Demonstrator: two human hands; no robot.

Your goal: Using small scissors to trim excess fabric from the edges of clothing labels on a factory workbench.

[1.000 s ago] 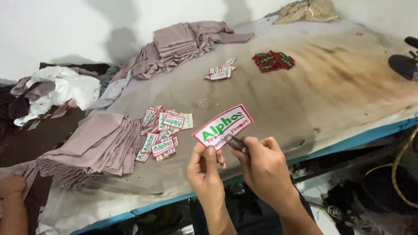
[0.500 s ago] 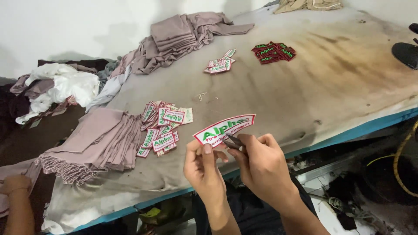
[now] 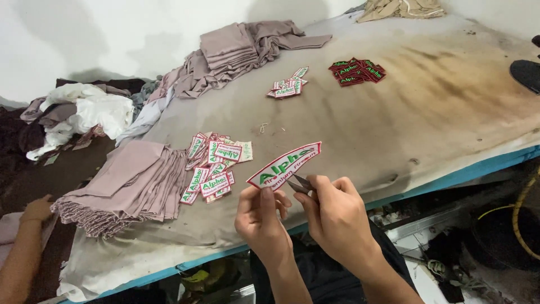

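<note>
Left hand (image 3: 260, 217) pinches patch (image 3: 284, 165) upright — right hand (image 3: 336, 214) alongside.

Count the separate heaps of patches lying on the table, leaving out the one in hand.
3: a white heap beside the folded cloth, a small white heap mid-table, and a red heap further right. Cloth may hide more.

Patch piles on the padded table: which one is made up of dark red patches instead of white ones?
The far-right pile, lying farthest from the hands; the other two piles are white with red borders.

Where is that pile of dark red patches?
The dark red patches lie far across the padded table, upper right in the head view, just right of a smaller white patch pile.
</note>
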